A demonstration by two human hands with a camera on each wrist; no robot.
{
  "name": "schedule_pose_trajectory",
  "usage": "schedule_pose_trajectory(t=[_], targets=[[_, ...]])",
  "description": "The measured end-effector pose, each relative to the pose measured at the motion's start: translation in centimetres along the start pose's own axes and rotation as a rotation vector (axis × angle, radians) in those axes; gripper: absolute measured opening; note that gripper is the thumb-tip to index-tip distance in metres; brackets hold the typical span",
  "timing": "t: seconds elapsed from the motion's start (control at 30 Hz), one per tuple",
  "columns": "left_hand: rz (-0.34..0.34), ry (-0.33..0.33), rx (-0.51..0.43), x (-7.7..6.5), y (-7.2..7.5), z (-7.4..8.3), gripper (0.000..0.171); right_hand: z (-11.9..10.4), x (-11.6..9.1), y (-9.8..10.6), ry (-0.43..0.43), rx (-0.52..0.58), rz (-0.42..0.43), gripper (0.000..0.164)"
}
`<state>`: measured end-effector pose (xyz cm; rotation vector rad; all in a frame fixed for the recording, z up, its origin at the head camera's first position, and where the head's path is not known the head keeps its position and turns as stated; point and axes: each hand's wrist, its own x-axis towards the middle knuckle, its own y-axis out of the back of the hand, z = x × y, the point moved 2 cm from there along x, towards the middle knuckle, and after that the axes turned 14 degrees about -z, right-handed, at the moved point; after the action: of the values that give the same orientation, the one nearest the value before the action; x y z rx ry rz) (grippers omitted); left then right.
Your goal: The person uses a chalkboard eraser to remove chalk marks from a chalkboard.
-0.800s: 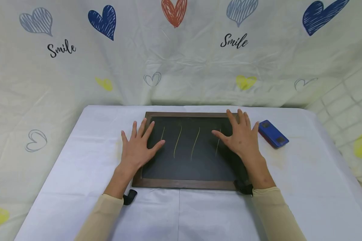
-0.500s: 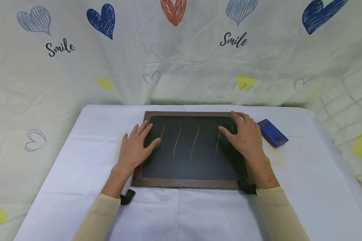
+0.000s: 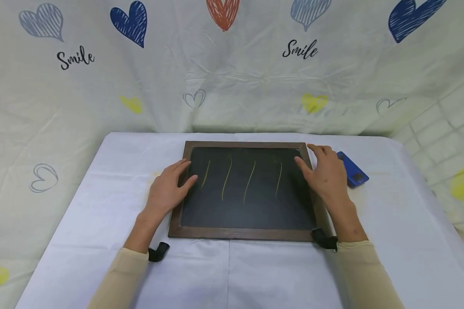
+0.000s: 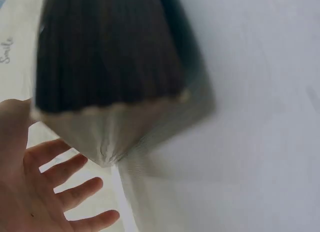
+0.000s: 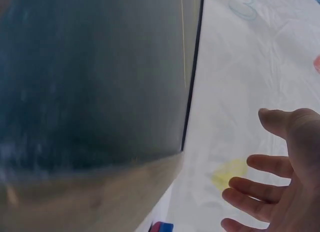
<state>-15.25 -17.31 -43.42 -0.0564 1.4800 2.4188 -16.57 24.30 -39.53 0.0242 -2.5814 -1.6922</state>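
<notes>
Blackboard [image 3: 247, 214], left hand [image 3: 166, 191], right hand [image 3: 328, 178], near opposite edges

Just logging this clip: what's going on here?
A person's left hand is at the left edge of a board, the right hand at its right edge, neither gripping it. Whether they touch it is unclear. The board lies on the table and bears four yellow lines. A blue block lies beside the right hand, partly hidden by it.

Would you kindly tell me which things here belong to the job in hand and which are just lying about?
Probably in the job:
framed blackboard with four yellow lines
left hand, right hand, at its opposite edges

Seemingly just about:
blue object, partly hidden by the right hand
heart-print backdrop
</notes>
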Motion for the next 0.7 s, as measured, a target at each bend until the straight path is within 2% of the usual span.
schedule_pose_trajectory(t=[0.23,0.7], targets=[[-0.016,-0.005,-0.029,0.1,-0.1,-0.6,0.065,1.2,-0.3,0.5,-0.022,0.033,0.027,0.057],[-0.067,-0.071,-0.058,0.3,-0.1,-1.4,0.061,4.9,-0.8,1.8,-0.15,0.077,-0.04,0.058]])
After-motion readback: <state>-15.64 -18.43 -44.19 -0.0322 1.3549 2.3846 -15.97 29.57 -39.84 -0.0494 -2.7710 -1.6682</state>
